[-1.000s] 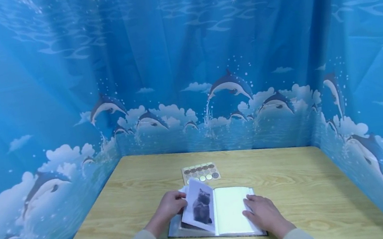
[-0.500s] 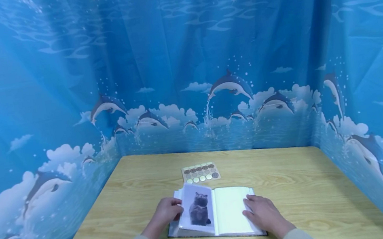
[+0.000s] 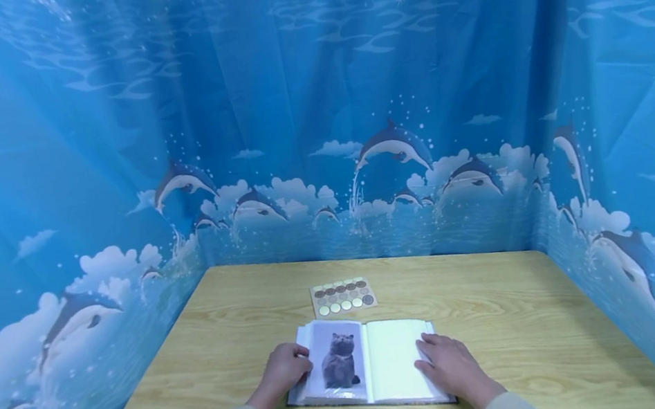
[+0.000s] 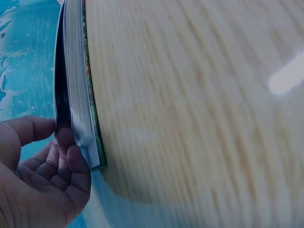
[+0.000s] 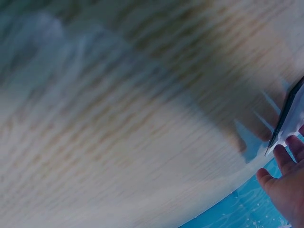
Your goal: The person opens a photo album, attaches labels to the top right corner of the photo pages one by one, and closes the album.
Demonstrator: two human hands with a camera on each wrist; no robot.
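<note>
A photo album [image 3: 395, 363] lies open on the wooden table, its left page showing a photo of a grey cat [image 3: 339, 362] and its right page white. At the left edge, my left hand [image 3: 282, 374] pinches a page. The left wrist view shows the thumb above that page [image 4: 60, 80] and a finger beneath, slightly apart from the thick stack below. My right hand [image 3: 451, 365] rests on the right page's outer edge with fingers extended. Only part of that hand and the album's dark cover edge [image 5: 286, 111] appear in the right wrist view.
Behind the album lies a card with rows of round coin-like stickers [image 3: 343, 296], some gold and some brown. The wooden table [image 3: 505, 305] is bordered at the back and sides by a blue dolphin-print curtain [image 3: 292, 132].
My left hand has moved left and down, bringing the raised cat-photo page down onto the left side of the album. The right hand has stayed on the right page.
</note>
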